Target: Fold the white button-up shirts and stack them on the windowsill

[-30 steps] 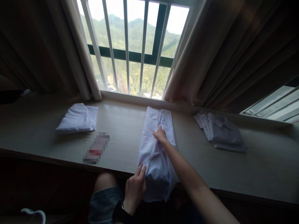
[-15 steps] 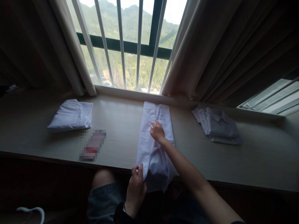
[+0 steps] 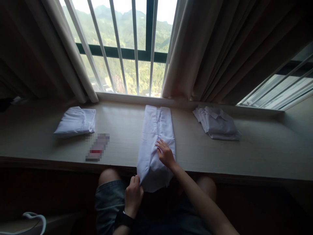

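A: What spans mid-frame?
B: A pale wood-grain desk (image 3: 256, 156), with a long folded white fabric garment (image 3: 149, 130) overhanging its front edge at centre.
A: And the grip?
B: Bottom centre, the left hand (image 3: 133, 193) pinches its near-left edge; just below centre, the right hand (image 3: 166, 155) rests atop, fingers loosely spread.

The left hand (image 3: 134, 192) is near, back upward, fingers curled in, the left wrist (image 3: 129, 210) just behind it. Farther off and to the right, the right hand (image 3: 166, 154) is palm down, fingers extended leftward, its forearm (image 3: 200, 197) slanting from the near right.
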The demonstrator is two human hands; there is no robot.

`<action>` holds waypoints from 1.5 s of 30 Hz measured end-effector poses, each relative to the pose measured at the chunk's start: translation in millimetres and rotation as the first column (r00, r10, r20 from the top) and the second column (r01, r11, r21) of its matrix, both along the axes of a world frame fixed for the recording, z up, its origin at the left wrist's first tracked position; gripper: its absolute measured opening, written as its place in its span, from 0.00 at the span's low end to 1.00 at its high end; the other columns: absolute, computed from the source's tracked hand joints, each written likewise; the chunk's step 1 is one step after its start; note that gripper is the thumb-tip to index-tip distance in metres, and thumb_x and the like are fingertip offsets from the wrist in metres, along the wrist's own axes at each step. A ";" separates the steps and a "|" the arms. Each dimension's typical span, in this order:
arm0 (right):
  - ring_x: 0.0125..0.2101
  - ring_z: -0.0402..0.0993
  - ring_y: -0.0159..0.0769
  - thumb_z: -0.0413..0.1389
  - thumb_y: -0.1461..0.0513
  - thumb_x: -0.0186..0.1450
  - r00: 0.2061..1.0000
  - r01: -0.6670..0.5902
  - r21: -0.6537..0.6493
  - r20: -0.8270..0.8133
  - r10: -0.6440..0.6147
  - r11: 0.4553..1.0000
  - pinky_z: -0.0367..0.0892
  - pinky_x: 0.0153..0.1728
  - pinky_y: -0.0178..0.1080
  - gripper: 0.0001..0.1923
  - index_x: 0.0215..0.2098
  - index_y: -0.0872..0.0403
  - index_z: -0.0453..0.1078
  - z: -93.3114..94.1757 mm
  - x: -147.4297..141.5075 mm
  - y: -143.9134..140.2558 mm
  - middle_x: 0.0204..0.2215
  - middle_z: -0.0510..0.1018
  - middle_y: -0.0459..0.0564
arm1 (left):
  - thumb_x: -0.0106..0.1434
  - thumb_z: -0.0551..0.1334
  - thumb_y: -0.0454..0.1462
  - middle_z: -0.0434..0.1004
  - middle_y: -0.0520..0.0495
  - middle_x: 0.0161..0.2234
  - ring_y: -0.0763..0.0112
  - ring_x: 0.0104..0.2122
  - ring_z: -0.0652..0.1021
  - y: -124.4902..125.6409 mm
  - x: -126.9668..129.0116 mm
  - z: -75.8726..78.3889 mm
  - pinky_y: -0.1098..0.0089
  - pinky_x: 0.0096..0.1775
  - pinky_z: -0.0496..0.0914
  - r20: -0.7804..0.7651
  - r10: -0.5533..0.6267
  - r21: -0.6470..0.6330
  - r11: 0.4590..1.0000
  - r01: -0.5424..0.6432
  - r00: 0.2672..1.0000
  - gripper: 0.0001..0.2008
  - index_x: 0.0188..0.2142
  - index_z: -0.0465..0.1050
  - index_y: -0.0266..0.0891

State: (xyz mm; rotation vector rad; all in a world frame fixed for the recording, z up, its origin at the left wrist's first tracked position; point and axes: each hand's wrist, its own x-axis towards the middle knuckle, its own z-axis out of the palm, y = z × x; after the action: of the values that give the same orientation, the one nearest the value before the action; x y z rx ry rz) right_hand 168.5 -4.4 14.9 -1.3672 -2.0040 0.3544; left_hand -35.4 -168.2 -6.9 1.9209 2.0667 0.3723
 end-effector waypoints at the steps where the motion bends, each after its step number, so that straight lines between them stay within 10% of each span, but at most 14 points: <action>1: 0.63 0.61 0.42 0.47 0.63 0.70 0.995 0.100 0.041 -0.010 -0.099 0.994 0.57 0.63 0.47 0.18 0.52 0.57 0.73 4.0 9.9 -3.5 0.58 0.72 0.57 | 0.64 0.55 0.29 0.70 0.47 0.39 0.68 0.33 0.77 -0.8 1.7 0.1 0.70 0.32 0.66 0.013 0.003 0.013 1.000 -0.003 1.000 0.05 0.38 0.65 0.40; 4: 0.54 0.67 0.47 0.53 0.58 0.68 0.932 0.356 0.082 0.048 -0.360 0.931 0.61 0.58 0.48 0.17 0.50 0.58 0.73 11.1 33.0 -27.3 0.52 0.74 0.60 | 0.64 0.56 0.30 0.68 0.45 0.44 0.68 0.34 0.77 -2.6 8.1 1.5 0.71 0.31 0.67 0.029 0.024 0.042 0.999 -0.025 0.999 0.04 0.39 0.65 0.39; 10: 0.50 0.66 0.48 0.56 0.60 0.64 0.865 0.342 0.036 0.380 -0.329 0.939 0.63 0.51 0.45 0.24 0.58 0.56 0.67 -0.9 26.5 -78.7 0.52 0.72 0.60 | 0.63 0.59 0.35 0.67 0.39 0.49 0.57 0.46 0.74 16.8 23.5 17.5 0.60 0.47 0.71 -0.044 -0.092 0.283 0.954 0.100 0.995 0.12 0.46 0.66 0.38; 16: 0.45 0.69 0.47 0.53 0.63 0.66 0.780 0.420 -0.025 0.520 -0.348 0.907 0.66 0.44 0.44 0.24 0.60 0.59 0.65 4.8 14.4 -43.1 0.47 0.73 0.63 | 0.65 0.59 0.39 0.67 0.37 0.56 0.54 0.49 0.72 106.2 55.0 36.3 0.59 0.48 0.68 -0.128 -0.275 0.296 0.907 0.301 0.953 0.26 0.61 0.63 0.40; 21: 0.43 0.71 0.42 0.45 0.67 0.70 0.801 0.287 -0.015 0.552 -0.232 0.958 0.68 0.44 0.40 0.18 0.55 0.60 0.69 13.7 20.2 -31.9 0.44 0.74 0.61 | 0.70 0.53 0.39 0.71 0.40 0.50 0.62 0.41 0.75 150.4 62.0 21.2 0.67 0.38 0.67 -0.129 -0.233 0.172 0.952 0.253 0.964 0.22 0.62 0.65 0.42; 27: 0.43 0.70 0.42 0.45 0.66 0.71 0.819 0.080 0.002 0.570 -0.067 0.997 0.69 0.45 0.41 0.21 0.59 0.60 0.67 1.7 22.3 -56.4 0.43 0.75 0.59 | 0.73 0.51 0.39 0.74 0.42 0.46 0.65 0.39 0.76 152.4 52.4 -0.6 0.68 0.41 0.67 0.024 -0.154 0.278 0.950 0.141 0.988 0.16 0.53 0.73 0.41; 35: 0.42 0.70 0.42 0.50 0.65 0.67 0.823 0.139 -0.035 0.560 -0.096 0.990 0.65 0.45 0.40 0.23 0.60 0.59 0.68 12.0 22.0 -60.2 0.42 0.75 0.58 | 0.74 0.48 0.38 0.74 0.39 0.45 0.63 0.41 0.76 157.4 44.8 4.6 0.67 0.42 0.68 0.107 -0.006 0.325 0.945 -0.029 0.994 0.16 0.51 0.71 0.36; 40: 0.41 0.70 0.39 0.50 0.57 0.70 0.906 0.073 -0.114 0.423 -0.018 0.991 0.64 0.44 0.36 0.14 0.44 0.52 0.77 18.6 25.6 -59.1 0.36 0.76 0.52 | 0.70 0.54 0.40 0.72 0.38 0.53 0.57 0.51 0.73 140.9 51.9 15.0 0.59 0.51 0.67 -0.007 -0.222 0.372 0.904 0.209 0.975 0.19 0.59 0.69 0.43; 45: 0.46 0.71 0.39 0.47 0.59 0.72 0.922 0.359 -0.039 0.171 -0.348 0.932 0.64 0.51 0.38 0.17 0.50 0.54 0.74 13.2 34.2 -23.9 0.44 0.76 0.54 | 0.69 0.56 0.39 0.61 0.45 0.66 0.50 0.66 0.59 129.1 60.9 18.3 0.40 0.62 0.53 -0.118 -0.476 0.326 0.810 0.487 0.871 0.23 0.63 0.66 0.54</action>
State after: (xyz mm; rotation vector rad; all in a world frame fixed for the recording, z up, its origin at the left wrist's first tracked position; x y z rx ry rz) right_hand 202.7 -28.3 28.1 -1.8162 -1.8314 0.1526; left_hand 25.4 -39.1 11.3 2.5810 1.5087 0.6161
